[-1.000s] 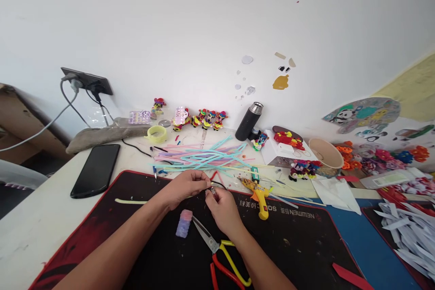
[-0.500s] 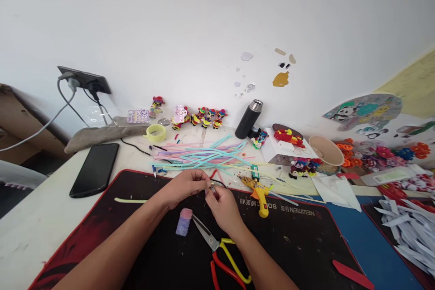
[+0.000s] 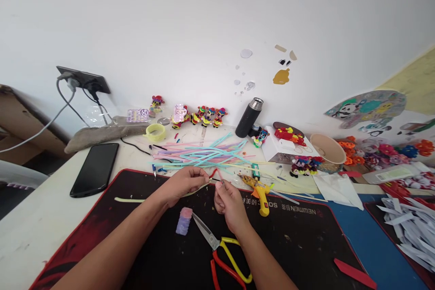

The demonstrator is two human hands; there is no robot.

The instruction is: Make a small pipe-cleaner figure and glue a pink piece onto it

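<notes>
My left hand (image 3: 188,183) pinches the end of a pale yellow pipe cleaner (image 3: 131,200), which trails left under the wrist over the dark mat (image 3: 292,240). A short black stem (image 3: 215,180) spans the small gap between my fingertips. The closed thumb and fingers of my right hand (image 3: 231,204) grip its other end. Just below lie a purple-and-pink ribbed piece (image 3: 184,221) and scissors (image 3: 212,240) with red and yellow handles, blades parted. A yellow hot glue gun (image 3: 261,197) rests to the right of my right hand.
Behind the mat lies a pile of pastel pipe cleaners (image 3: 204,154). A black phone (image 3: 95,170) is at left, a roll of yellow tape (image 3: 155,132) further back. Small colourful figures (image 3: 207,118) and a black thermos (image 3: 249,118) stand along the wall. White strips (image 3: 408,231) lie at right.
My right hand has moved slightly right and away from the left, turning as it went. The black stem now shows between the hands, where before it stuck out beyond the right fingers.
</notes>
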